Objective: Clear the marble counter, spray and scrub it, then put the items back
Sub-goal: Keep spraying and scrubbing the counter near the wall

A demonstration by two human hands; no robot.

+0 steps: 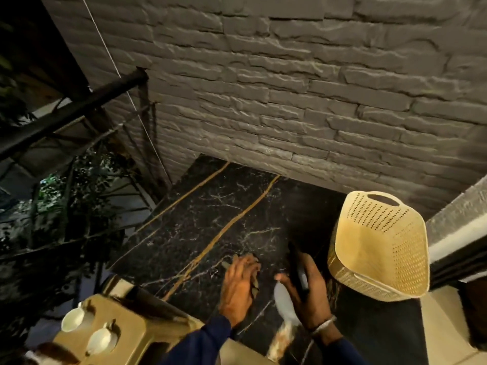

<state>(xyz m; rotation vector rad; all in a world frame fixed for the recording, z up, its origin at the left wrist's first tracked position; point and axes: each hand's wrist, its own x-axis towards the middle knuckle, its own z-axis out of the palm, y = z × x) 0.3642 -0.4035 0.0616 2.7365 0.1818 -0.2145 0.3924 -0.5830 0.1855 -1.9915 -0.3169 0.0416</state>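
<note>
The black marble counter (pixel 210 219) with gold veins runs from the stone wall toward me. My left hand (pixel 237 288) presses a brown cloth (pixel 253 270) flat on the counter's near part. My right hand (pixel 308 293) grips a spray bottle (pixel 286 301) with a pale body and a black head that points out over the counter. The bottle's lower end is blurred.
A cream perforated plastic basket (pixel 376 248) lies tipped at the counter's right side. At lower left, two white cups (pixel 73 318) sit on a tan surface (pixel 126 325). A dark railing (pixel 71 111) and plants border the left. The grey stone wall (pixel 290 88) closes the back.
</note>
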